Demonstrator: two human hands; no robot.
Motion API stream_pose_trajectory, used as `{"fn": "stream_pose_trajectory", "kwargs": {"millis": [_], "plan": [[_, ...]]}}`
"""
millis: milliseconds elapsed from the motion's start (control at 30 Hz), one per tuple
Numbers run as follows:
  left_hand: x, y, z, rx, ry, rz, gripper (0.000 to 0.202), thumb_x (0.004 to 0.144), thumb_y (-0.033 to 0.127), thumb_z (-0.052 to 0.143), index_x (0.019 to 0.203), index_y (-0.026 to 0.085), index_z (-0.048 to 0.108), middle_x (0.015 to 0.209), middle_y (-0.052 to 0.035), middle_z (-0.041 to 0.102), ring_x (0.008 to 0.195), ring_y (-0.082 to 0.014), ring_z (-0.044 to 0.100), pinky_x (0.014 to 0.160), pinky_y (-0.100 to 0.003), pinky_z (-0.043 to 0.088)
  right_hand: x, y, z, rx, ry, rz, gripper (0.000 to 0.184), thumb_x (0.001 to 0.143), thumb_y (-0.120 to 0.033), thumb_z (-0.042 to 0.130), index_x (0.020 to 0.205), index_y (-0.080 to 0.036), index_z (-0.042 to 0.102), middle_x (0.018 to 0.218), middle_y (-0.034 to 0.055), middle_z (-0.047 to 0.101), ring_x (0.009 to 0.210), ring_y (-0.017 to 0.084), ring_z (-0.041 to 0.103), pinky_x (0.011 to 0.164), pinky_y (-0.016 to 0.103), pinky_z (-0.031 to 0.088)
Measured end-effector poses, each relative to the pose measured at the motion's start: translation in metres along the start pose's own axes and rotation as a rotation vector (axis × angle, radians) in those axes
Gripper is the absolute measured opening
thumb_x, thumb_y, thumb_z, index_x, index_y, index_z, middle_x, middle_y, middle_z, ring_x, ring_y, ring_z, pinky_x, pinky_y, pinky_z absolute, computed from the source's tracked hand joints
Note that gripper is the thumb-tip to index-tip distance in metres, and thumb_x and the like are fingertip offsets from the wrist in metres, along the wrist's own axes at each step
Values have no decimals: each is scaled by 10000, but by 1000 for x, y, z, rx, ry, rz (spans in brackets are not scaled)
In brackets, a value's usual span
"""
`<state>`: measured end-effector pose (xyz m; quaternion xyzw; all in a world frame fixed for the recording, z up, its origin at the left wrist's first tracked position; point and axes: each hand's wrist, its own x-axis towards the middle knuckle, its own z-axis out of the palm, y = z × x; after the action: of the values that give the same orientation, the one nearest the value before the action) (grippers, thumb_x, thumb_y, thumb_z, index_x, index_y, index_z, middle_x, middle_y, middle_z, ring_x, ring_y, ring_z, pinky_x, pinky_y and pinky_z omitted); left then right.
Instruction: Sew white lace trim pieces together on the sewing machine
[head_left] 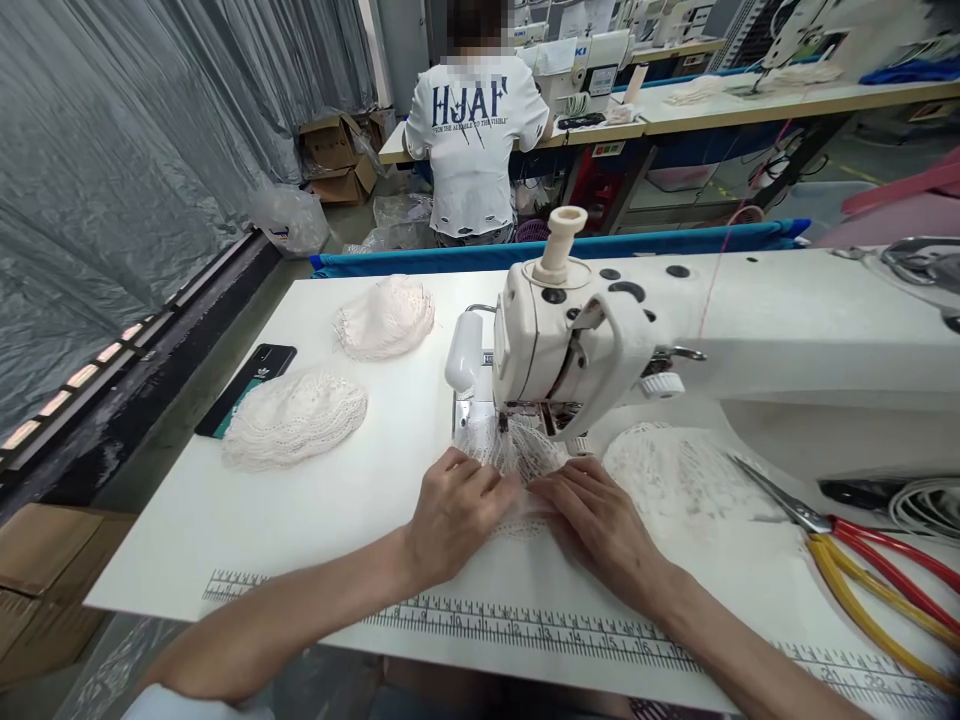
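Note:
A piece of white lace fabric lies gathered under the needle area of a white sewing machine. My left hand is closed on its near left edge, fingers curled. My right hand grips the same lace from the right, its fingers bent and pressed together. Both hands rest on the white table just in front of the presser foot, thumbs close to each other. Part of the lace is hidden beneath the fingers, and the needle itself is hard to make out.
Lace pieces lie in a left pile, a far pile and a right pile. Scissors with red and yellow handles lie at right. A phone sits under the left pile. A co-worker sits ahead, facing away.

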<state>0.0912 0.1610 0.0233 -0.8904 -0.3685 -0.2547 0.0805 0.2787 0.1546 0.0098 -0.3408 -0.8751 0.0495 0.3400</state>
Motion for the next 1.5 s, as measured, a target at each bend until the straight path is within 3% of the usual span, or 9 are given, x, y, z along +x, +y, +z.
{"fn": "stream_pose_trajectory", "kwargs": {"millis": [233, 467, 767, 1267, 1500], "plan": [[-9, 10, -14, 18, -89, 35, 160, 768, 11, 569, 770, 166, 609, 811, -9, 653, 751, -149, 611, 719, -334, 467, -5, 1, -13, 12, -179, -95, 156, 921, -93, 446, 963, -171, 574, 986, 61, 655, 941, 188, 564, 831, 390, 364], [-11, 6, -20, -45, -88, 110, 142, 809, 5, 540, 782, 122, 615, 773, -24, 641, 797, -139, 599, 756, -328, 472, -5, 0, -17, 69, -280, -87, 205, 947, -93, 382, 942, -159, 576, 938, 50, 647, 930, 161, 559, 861, 385, 338], [-13, 9, -19, -56, -66, 153, 153, 808, -27, 528, 761, 91, 613, 770, -36, 629, 828, -139, 584, 779, -313, 469, -7, -2, -19, 135, -310, -96, 157, 930, -82, 419, 927, -150, 561, 935, 44, 648, 963, 166, 549, 880, 378, 338], [-20, 12, -14, 64, -45, 199, 237, 781, -69, 489, 675, 109, 604, 684, -12, 602, 689, -117, 558, 741, -307, 472, 1, -1, -23, 153, -350, -120, 192, 905, -127, 420, 959, -173, 599, 906, 51, 644, 821, 158, 568, 816, 371, 331], [-19, 12, -18, 97, -77, 215, 234, 789, -63, 486, 690, 117, 598, 675, -3, 596, 667, -109, 555, 755, -302, 477, 2, -2, -25, 170, -363, -126, 201, 909, -127, 432, 938, -183, 623, 924, 52, 648, 853, 170, 560, 820, 384, 313]]}}
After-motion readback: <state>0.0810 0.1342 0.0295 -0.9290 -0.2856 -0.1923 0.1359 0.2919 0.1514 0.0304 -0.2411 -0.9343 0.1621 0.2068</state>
